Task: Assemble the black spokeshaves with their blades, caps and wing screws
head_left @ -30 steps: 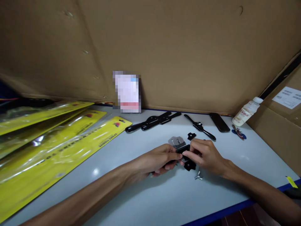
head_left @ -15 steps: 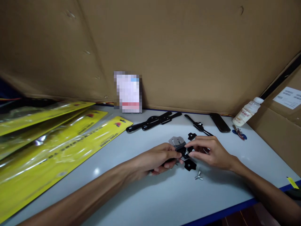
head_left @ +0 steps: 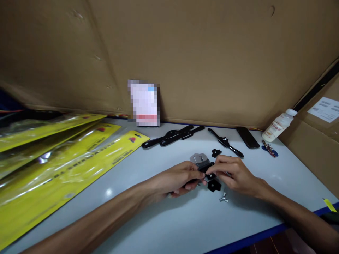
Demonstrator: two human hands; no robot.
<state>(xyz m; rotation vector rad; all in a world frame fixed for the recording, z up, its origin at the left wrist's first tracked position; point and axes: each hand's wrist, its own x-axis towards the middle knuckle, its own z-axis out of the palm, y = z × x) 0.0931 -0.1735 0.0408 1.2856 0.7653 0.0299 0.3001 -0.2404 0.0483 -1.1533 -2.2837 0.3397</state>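
pale grey tabletop (head_left: 164,218) with a blue front edge, walled at the back by big brown cardboard sheets (head_left: 201,56).

left hand (head_left: 178,179) lies low on the table with its fingers curled round a black tool body (head_left: 206,168), thumb and forefinger closed on it near the middle of the table. right hand (head_left: 233,173) meets it from the other side, fingertips pinched on a small part on top of that same black piece; what the small part is cannot be told, since the fingers cover it. both hands touch the piece and nearly touch each other.

just behind the hands lies a flat silver metal plate (head_left: 199,159), partly hidden by the black piece. a small black knob (head_left: 216,152) sits just beyond it. a black star-shaped piece (head_left: 214,186) lies just below the right fingers, and a silver wing nut (head_left: 224,199) lies near it toward the front edge.

farther back, two black handled tools (head_left: 172,136) lie side by side, with a third black handled tool (head_left: 225,143) to their right. a dark flat phone-like object (head_left: 247,137) lies beside that, then a white bottle (head_left: 278,125) leaning on a cardboard box (head_left: 315,141), with a bunch of keys (head_left: 268,149) at its foot.

well to the left, yellow blister packs (head_left: 60,169) fan across the table. a blurred card (head_left: 144,104) stands against the cardboard.
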